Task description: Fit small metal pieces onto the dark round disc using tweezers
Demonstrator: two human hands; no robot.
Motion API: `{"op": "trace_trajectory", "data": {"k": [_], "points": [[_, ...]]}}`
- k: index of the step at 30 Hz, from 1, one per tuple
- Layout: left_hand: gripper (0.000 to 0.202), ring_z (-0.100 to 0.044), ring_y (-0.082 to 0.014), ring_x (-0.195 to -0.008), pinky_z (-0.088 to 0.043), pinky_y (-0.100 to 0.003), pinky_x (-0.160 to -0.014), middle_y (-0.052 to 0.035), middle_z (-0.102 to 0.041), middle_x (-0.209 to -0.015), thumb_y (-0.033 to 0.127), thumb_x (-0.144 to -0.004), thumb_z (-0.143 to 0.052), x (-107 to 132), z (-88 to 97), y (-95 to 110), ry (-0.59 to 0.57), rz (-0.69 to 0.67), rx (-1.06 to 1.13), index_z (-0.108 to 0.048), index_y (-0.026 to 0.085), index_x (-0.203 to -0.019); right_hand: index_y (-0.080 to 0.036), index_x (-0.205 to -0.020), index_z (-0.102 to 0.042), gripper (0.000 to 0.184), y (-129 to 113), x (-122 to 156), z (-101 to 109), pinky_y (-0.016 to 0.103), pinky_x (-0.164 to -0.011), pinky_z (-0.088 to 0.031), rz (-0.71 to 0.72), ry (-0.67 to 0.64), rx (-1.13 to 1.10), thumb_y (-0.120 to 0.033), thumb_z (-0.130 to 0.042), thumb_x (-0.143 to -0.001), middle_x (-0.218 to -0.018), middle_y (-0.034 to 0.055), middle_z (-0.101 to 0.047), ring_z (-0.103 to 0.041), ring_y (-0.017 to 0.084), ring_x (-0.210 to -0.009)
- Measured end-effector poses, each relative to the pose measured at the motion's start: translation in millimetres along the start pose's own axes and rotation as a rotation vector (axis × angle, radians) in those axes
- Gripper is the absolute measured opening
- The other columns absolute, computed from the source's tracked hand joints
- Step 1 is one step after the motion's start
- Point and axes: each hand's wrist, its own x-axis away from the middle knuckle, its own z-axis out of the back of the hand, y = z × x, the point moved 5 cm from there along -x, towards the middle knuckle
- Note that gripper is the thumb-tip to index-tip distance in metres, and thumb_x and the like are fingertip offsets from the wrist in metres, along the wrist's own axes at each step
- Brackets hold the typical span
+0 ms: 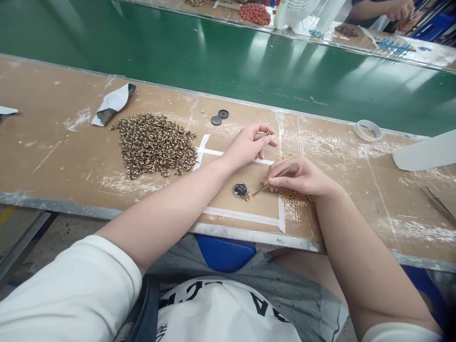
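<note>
My left hand [252, 141] is raised over the far edge of a taped rectangle on the bench, its thumb and fingers pinched on a tiny piece too small to name. In my right hand [299, 176] is a pair of thin metal tweezers [281, 174], slanting down to the left. Their tip is close to a few tiny gold-coloured bits beside a small round dark dish [240, 190] with a shiny surface. A pile of small tan beads [295, 197] lies partly hidden beneath my right hand.
A large heap of small dark-and-yellow pieces [156, 145] lies left. Two black round caps [216, 120] sit behind. At right are a tape roll [368, 130], a white container [425, 151] and other tweezers [439, 204]. Beyond the green belt [228, 57], another person's hands [401, 10] work.
</note>
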Motion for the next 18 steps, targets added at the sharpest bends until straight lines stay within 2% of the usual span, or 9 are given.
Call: {"op": "trace_trajectory", "data": {"k": [8, 15, 18], "points": [[0.006, -0.052, -0.0029, -0.05, -0.036, -0.021, -0.05, -0.0064, -0.079, -0.107, 0.019, -0.099, -0.057, 1.3, -0.1, 0.9, 0.037, 0.04, -0.003, -0.052, 0.018, -0.103, -0.018, -0.089, -0.083, 0.026, -2.1, -1.0, -0.2, 0.027, -0.061, -0.052, 0.013, 0.02, -0.002, -0.043, -0.079, -0.088, -0.081, 0.0072, -0.076, -0.067, 0.017, -0.07], [0.011, -0.049, -0.0029, -0.049, -0.038, -0.022, -0.052, -0.0065, -0.076, -0.091, 0.016, -0.092, -0.07, 0.8, -0.1, 0.8, 0.047, 0.04, 0.047, -0.062, 0.014, -0.099, -0.017, -0.087, -0.082, 0.026, -2.1, 0.0, 0.2, 0.028, -0.063, -0.053, 0.009, 0.007, 0.006, -0.043, -0.08, -0.088, -0.081, 0.0077, -0.075, -0.068, 0.018, -0.073], [0.012, -0.049, -0.0025, -0.05, -0.04, -0.022, -0.053, -0.007, -0.076, -0.091, 0.014, -0.091, -0.071, 0.6, -0.2, -0.2, 0.041, 0.04, 0.063, -0.066, 0.012, -0.102, -0.017, -0.086, -0.082, 0.025, -0.5, 0.1, 0.7, 0.028, -0.064, -0.053, 0.009, -0.004, 0.005, -0.041, -0.08, -0.089, -0.078, 0.0068, -0.074, -0.067, 0.018, -0.073]]}}
